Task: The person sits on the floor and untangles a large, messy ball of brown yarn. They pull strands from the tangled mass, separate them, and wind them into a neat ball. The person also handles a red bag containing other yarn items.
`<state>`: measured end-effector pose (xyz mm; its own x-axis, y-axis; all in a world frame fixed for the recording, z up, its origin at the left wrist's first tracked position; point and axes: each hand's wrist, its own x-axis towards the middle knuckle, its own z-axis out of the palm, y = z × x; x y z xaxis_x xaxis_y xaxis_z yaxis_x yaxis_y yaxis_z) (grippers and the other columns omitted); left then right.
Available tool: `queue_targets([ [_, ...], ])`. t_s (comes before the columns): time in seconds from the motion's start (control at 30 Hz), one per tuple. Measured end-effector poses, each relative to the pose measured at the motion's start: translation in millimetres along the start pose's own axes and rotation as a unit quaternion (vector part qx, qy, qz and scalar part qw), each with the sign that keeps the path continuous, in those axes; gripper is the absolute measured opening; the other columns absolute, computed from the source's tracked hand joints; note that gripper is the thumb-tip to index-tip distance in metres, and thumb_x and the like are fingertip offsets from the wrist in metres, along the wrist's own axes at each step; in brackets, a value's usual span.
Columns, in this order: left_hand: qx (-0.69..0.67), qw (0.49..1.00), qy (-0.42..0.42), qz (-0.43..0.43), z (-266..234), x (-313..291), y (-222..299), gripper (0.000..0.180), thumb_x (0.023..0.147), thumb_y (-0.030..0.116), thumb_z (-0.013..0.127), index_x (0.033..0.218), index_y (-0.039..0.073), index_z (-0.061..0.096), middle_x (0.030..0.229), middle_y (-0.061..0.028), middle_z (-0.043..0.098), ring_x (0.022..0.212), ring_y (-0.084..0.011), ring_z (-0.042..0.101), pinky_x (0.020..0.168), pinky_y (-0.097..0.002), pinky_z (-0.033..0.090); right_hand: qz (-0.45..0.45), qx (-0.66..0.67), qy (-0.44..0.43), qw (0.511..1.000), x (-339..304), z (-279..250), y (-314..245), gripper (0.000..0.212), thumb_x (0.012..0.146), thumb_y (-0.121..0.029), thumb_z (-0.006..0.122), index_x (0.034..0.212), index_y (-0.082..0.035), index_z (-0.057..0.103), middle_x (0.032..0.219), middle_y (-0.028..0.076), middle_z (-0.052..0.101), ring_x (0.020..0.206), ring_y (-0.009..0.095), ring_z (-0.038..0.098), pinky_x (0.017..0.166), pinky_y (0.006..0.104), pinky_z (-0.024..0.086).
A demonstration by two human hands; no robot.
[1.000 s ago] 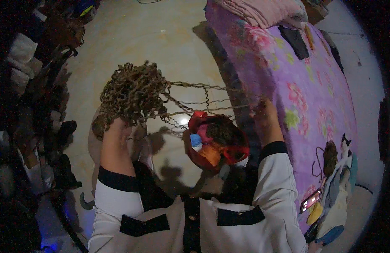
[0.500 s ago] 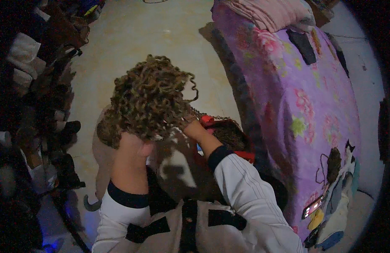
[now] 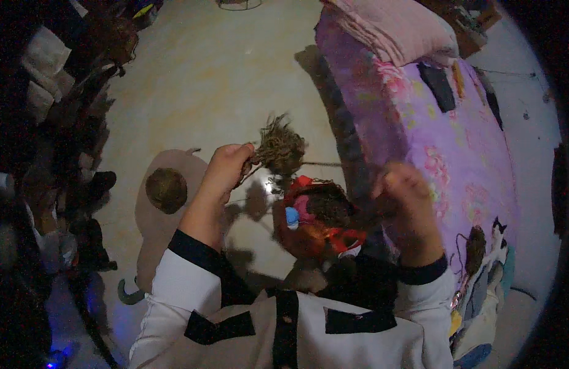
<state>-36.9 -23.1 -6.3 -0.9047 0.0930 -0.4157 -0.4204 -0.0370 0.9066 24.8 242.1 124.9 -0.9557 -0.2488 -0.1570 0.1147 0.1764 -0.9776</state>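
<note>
My left hand [image 3: 229, 166] is closed on a small tangled bunch of brown crinkly yarn [image 3: 282, 149], held up over the floor. A taut strand runs from the bunch toward my right hand [image 3: 404, 190], which is raised by the bed with its fingers curled; motion blurs them, and the strand's end is lost against the dark. Below, between my arms, a red bag [image 3: 352, 238] stands open with dark brown yarn, a pink piece and a blue ball inside. A round brown yarn ball [image 3: 166, 189] lies left of my left forearm on a beige flat piece [image 3: 155, 237].
On the right, a bed [image 3: 413, 141] with a purple floral cover bears a folded pink blanket [image 3: 398, 31], a dark cloth [image 3: 437, 86] and another clump of brown yarn [image 3: 475, 249]. Dark cluttered items [image 3: 81, 147] line the left side of the pale tiled floor [image 3: 198, 74].
The large curly mass of yarn between both hands now shows as a much smaller bunch at my left hand. My right hand has moved away to the right, uncovering the bag and the yarn ball.
</note>
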Motion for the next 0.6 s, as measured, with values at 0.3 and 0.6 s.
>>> queue_targets([
  [0.3, 0.272, 0.941, 0.076, 0.187, 4.1, 0.1, 0.3, 0.041, 0.073, 0.037, 0.059, 0.053, 0.003, 0.048, 0.045, -0.0035, 0.040, 0.045, -0.0129, 0.038, 0.043, -0.0296, 0.031, -0.279, -0.044, 0.127, 0.951, 20.3, -37.8, -110.5, 0.025, 0.085, -0.025, 0.040, 0.080, -0.003, 0.051, 0.071, 0.004, 0.054, 0.043, 0.004, 0.037, 0.039, 0.0171, 0.026],
  [0.6, 0.377, 0.892, -0.029, 0.248, 33.7, 9.1, -25.5, 0.059, 0.068, 0.033, 0.065, 0.113, 0.003, 0.042, 0.110, -0.0206, 0.046, 0.105, -0.0311, 0.044, 0.087, -0.0362, 0.035, -0.295, -0.101, 0.091, 0.946, -0.8, -13.4, -147.6, 0.029, 0.087, -0.022, 0.036, 0.088, 0.002, 0.052, 0.078, 0.013, 0.058, 0.041, 0.004, 0.039, 0.035, 0.0151, 0.028],
])
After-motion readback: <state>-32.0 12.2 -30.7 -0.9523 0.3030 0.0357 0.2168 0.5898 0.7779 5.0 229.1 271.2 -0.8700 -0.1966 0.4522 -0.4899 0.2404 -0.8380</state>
